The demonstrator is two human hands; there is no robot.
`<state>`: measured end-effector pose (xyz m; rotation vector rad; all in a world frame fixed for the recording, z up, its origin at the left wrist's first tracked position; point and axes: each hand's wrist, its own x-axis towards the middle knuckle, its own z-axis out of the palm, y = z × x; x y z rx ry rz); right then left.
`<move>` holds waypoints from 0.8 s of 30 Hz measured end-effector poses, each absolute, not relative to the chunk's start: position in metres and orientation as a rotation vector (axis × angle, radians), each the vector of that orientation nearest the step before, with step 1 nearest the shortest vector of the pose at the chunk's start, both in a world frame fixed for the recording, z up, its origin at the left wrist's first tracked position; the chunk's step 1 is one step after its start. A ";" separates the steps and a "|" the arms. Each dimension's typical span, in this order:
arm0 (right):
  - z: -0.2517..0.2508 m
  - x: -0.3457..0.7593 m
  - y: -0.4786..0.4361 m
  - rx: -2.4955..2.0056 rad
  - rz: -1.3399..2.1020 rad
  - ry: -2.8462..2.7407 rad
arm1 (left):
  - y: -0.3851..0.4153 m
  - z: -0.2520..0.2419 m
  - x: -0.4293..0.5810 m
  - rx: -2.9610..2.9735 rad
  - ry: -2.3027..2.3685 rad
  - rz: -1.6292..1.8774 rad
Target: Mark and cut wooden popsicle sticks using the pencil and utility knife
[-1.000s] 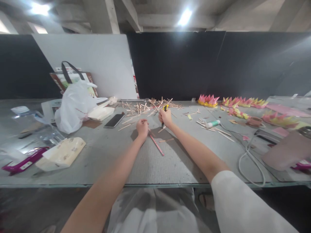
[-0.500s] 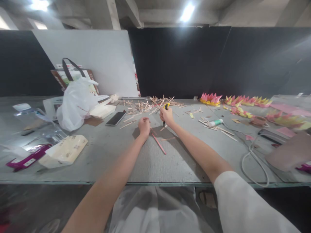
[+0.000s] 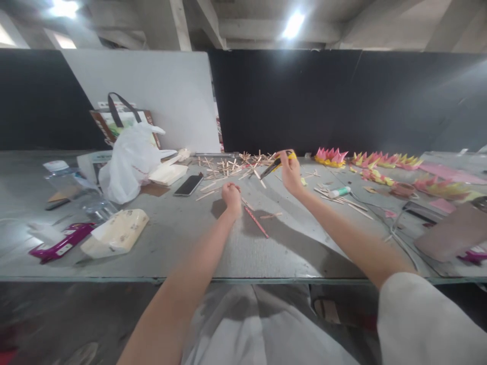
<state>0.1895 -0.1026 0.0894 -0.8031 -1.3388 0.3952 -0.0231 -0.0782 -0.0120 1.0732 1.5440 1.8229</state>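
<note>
My left hand is closed in a fist on the grey table, pinching the top end of a thin pink stick that lies slanting toward me. My right hand is lifted above the table, closed round a yellow and black utility knife whose tip points left toward a heap of small wooden stick crosses. A short wooden stick lies just right of the pink one.
A black phone, a white plastic bag, a tissue pack and a magenta tool lie to the left. To the right are a glue stick, pink and yellow paper flowers and a grey cable.
My right hand has lifted the knife off the stick and swung up and to the right. My left hand has stayed in place on the pink stick.
</note>
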 end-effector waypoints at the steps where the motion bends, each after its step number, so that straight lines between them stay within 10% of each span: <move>1: 0.083 0.200 -0.113 -0.874 0.346 -1.337 | -0.080 -0.011 -0.019 1.055 1.537 1.800; 24: 0.009 0.231 -0.195 -0.649 0.836 -1.346 | -0.109 -0.006 0.015 1.577 1.247 1.383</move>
